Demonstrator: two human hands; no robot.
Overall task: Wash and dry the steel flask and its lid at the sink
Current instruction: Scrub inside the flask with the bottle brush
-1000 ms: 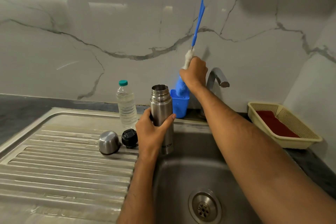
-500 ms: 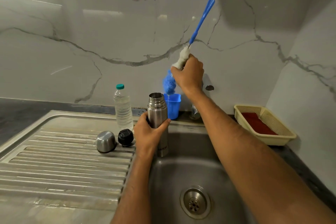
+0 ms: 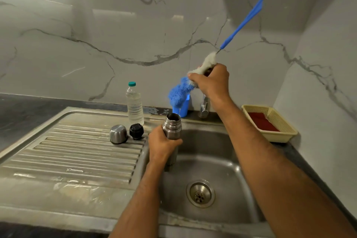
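Head view shows the steel flask standing nearly upright over the left edge of the sink basin, its long axis vertical with the open mouth pointing up and tipped slightly away from the camera. It is a brushed silver cylinder with a ridged, threaded neck; its lower body is in shadow and partly covered by the left hand, whose fingers and thumb curl around its middle. The left forearm rises from the bottom edge toward it. The right hand is raised above and to the right of the flask, fingers wrapped tightly around a bottle brush at its whitish bristles. The brush slants: blue fluffy head down-left, just above the flask mouth, blue handle up-right. On the ribbed drainboard left of the flask sit the steel lid, dome up, and just beside it a black stopper. A plastic water bottle stands behind them.
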